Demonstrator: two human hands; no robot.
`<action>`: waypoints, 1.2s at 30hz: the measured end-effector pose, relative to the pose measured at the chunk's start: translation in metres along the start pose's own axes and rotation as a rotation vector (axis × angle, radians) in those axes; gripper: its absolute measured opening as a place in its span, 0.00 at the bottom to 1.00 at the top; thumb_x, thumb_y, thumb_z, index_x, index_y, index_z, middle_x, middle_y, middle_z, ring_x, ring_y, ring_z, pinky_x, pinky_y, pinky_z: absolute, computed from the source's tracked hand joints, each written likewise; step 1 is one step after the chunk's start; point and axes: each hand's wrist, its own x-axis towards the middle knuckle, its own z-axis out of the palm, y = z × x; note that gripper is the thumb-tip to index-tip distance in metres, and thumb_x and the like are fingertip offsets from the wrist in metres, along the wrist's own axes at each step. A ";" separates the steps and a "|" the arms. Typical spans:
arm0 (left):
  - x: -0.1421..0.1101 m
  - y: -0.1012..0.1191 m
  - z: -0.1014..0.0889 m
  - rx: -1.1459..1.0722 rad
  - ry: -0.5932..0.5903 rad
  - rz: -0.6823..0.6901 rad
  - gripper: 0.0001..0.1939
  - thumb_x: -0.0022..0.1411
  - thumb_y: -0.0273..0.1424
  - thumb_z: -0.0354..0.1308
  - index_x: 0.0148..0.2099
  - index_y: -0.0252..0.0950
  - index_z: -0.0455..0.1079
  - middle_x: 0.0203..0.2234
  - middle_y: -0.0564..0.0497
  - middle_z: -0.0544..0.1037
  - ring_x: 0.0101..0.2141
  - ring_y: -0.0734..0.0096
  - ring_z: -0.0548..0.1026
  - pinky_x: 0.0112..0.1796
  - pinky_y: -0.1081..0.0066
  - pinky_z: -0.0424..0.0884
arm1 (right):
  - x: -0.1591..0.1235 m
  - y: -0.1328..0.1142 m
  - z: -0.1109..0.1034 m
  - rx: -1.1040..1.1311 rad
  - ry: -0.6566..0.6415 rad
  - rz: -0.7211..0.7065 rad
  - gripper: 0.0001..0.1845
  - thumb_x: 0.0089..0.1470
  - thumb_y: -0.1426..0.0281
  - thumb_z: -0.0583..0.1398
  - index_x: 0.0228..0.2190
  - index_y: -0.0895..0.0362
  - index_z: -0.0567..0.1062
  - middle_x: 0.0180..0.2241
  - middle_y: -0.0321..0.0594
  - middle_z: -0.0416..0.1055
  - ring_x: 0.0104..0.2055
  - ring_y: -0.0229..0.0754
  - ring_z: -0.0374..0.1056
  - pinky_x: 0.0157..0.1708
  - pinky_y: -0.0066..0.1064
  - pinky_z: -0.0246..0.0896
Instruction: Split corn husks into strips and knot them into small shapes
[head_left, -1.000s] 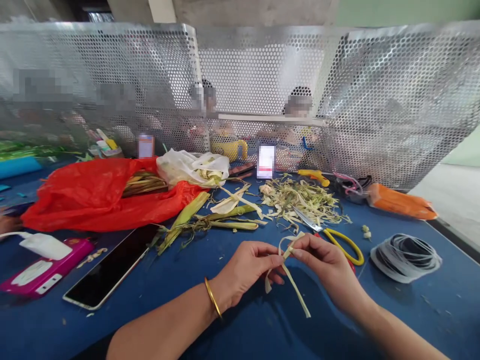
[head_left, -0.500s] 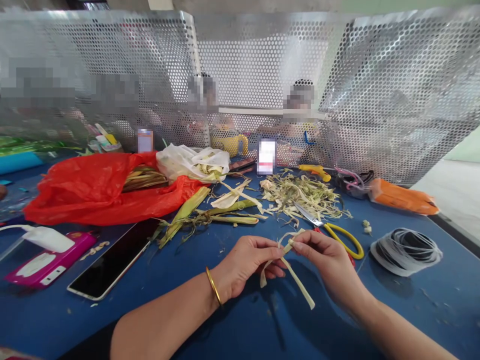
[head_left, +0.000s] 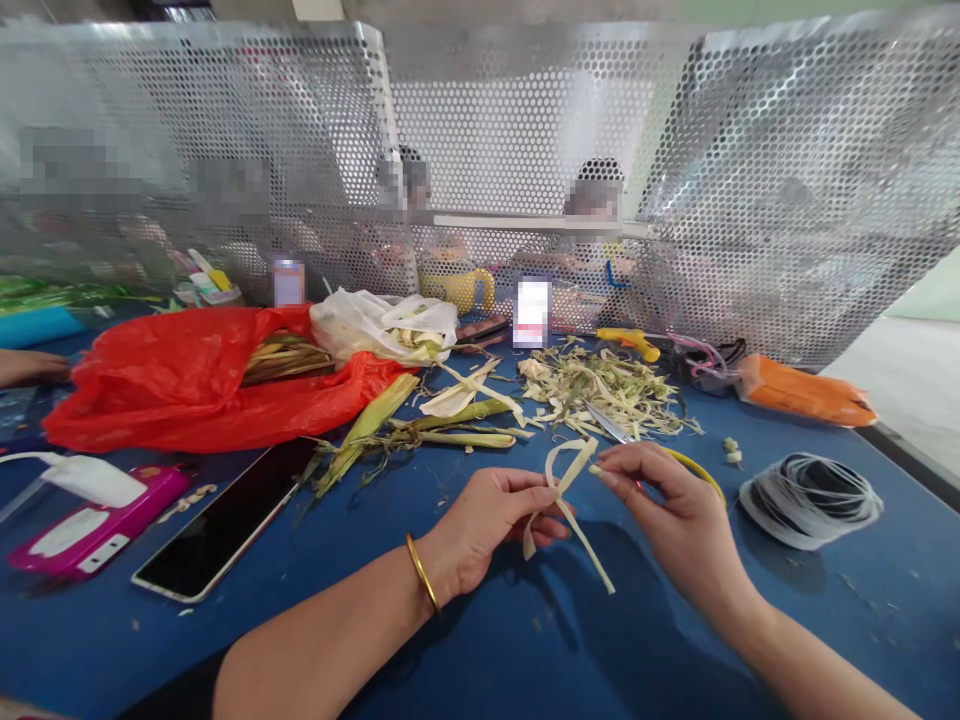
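Observation:
My left hand point(head_left: 487, 525), with a gold bangle on its wrist, pinches crossed pale corn husk strips point(head_left: 576, 465). One strip bends into a loop above the fingers, and loose ends hang below them. Just to the right, my right hand point(head_left: 664, 500) is closed at the fingertips on a small pale bit of husk point(head_left: 595, 469). Whether that bit joins the strips is unclear. Behind the right hand lie scissors point(head_left: 611, 424) with a yellow handle, partly hidden by it. A heap of shredded husk point(head_left: 600, 385) spreads beyond both hands.
Husk leaves point(head_left: 367, 430) lie beside a red plastic bag point(head_left: 172, 385) and a white bag point(head_left: 375, 320). A phone point(head_left: 225, 530) and pink power bank point(head_left: 97, 525) are left. Coiled clear line point(head_left: 810, 500) sits right. A perforated metal screen point(head_left: 517, 130) stands behind; another person's hand point(head_left: 34, 367) is far left.
My right hand has moved slightly up and right, away from the strips' crossing. The left hand keeps its pinch. Another person's hand shows more at the far left.

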 end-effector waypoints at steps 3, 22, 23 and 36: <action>0.002 -0.004 0.001 0.007 0.037 0.014 0.13 0.49 0.32 0.66 0.37 0.30 0.75 0.29 0.46 0.80 0.24 0.75 0.76 0.27 0.78 0.68 | -0.004 -0.002 0.001 -0.118 -0.037 -0.122 0.07 0.58 0.68 0.57 0.30 0.54 0.74 0.30 0.39 0.71 0.34 0.41 0.67 0.35 0.31 0.61; 0.002 -0.010 0.005 0.121 -0.010 0.078 0.12 0.56 0.27 0.59 0.43 0.32 0.76 0.35 0.44 0.81 0.28 0.73 0.78 0.32 0.74 0.70 | -0.008 0.002 0.011 0.009 -0.250 0.040 0.06 0.54 0.69 0.59 0.28 0.55 0.75 0.29 0.37 0.74 0.33 0.40 0.70 0.35 0.29 0.64; 0.002 -0.011 0.005 0.124 -0.016 0.081 0.12 0.56 0.27 0.59 0.43 0.32 0.76 0.35 0.44 0.81 0.28 0.73 0.78 0.32 0.74 0.70 | -0.008 0.002 0.011 0.012 -0.254 0.038 0.06 0.54 0.69 0.59 0.28 0.55 0.74 0.29 0.37 0.74 0.33 0.40 0.70 0.35 0.29 0.64; -0.001 -0.008 0.005 0.150 -0.054 0.064 0.12 0.56 0.24 0.58 0.42 0.32 0.77 0.34 0.44 0.81 0.28 0.73 0.78 0.33 0.75 0.70 | -0.006 0.001 0.009 0.018 -0.279 0.057 0.05 0.53 0.70 0.60 0.27 0.55 0.75 0.28 0.36 0.74 0.32 0.38 0.69 0.33 0.27 0.63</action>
